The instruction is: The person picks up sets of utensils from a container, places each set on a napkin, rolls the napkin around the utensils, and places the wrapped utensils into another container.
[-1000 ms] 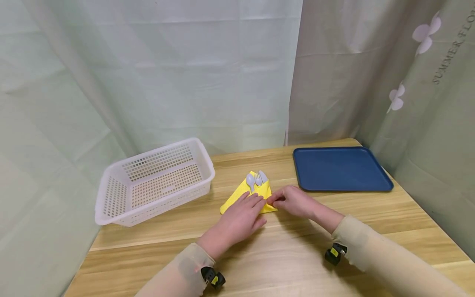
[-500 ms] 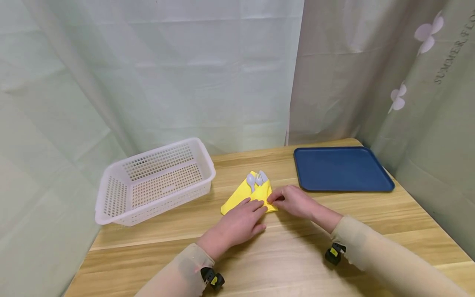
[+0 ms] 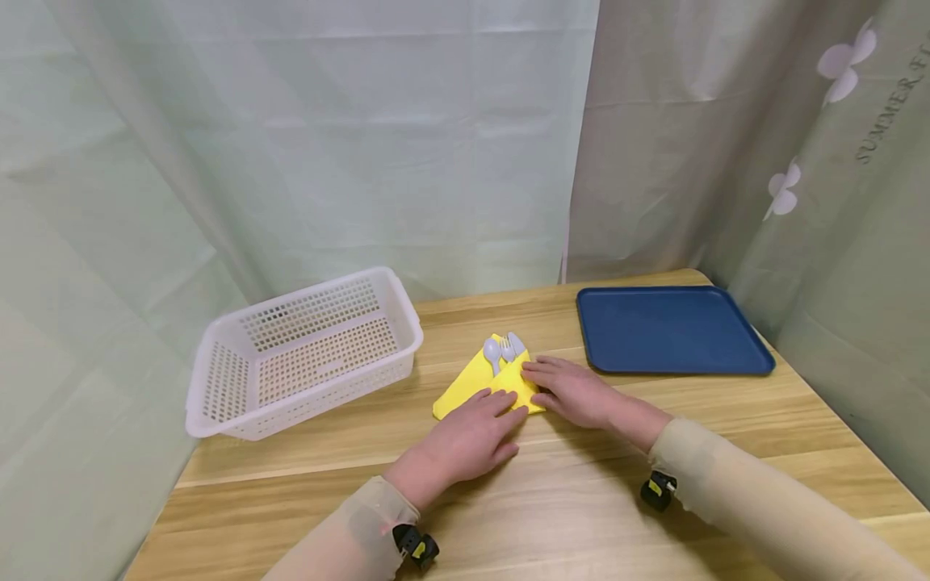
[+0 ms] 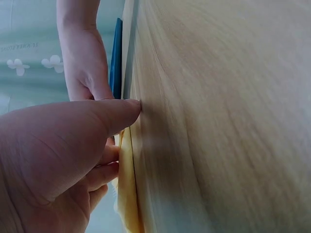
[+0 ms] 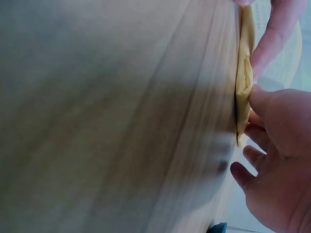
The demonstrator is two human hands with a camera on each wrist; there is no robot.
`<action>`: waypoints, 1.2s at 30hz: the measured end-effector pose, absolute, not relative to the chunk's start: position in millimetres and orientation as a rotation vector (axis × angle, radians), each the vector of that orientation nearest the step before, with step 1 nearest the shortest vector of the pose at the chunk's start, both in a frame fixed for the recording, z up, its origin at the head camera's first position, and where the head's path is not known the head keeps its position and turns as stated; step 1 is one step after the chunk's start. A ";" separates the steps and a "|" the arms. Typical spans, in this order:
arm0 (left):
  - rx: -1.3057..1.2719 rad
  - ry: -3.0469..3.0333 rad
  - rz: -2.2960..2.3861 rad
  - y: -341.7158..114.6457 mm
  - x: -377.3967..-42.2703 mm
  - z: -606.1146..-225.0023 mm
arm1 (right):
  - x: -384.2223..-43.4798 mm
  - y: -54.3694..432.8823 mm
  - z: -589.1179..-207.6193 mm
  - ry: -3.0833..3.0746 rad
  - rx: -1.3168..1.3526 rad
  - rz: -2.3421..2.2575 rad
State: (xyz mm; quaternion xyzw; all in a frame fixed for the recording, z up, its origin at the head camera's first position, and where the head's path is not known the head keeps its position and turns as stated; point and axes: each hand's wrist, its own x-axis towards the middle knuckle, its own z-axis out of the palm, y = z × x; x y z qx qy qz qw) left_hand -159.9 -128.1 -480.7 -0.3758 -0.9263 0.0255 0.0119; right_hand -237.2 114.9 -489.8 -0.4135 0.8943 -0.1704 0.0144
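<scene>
A yellow napkin lies folded on the table in the head view. From its far end stick out the heads of a pale purple spoon, a fork and a knife; their handles are hidden under the fold. My left hand rests its extended fingers on the napkin's near edge. On the right side, my right hand touches the fold with fingers fairly straight. Seen edge-on in the right wrist view, the napkin makes a thin layer under the fingertips.
A white perforated basket stands at the left of the wooden table. At the back right lies a flat blue tray. Pale curtains enclose the table's back and sides.
My right hand, earlier pinching the napkin's right edge, has straightened its fingers and now lays them on the fold. My left fingers have slid slightly back toward the near edge.
</scene>
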 end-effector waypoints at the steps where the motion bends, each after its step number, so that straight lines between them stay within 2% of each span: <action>1: -1.174 -2.889 0.074 -128.2 -160.3 -480.8 | -237.8 115.2 -490.3 2.775 -1.285 -0.514; 13: -1.182 -2.926 0.021 -126.9 -162.4 -477.8 | -244.9 115.4 -489.0 2.694 -1.188 -0.401; 36: -1.139 -2.993 0.004 -131.9 -169.6 -471.7 | -231.1 129.6 -495.9 2.669 -1.424 -0.399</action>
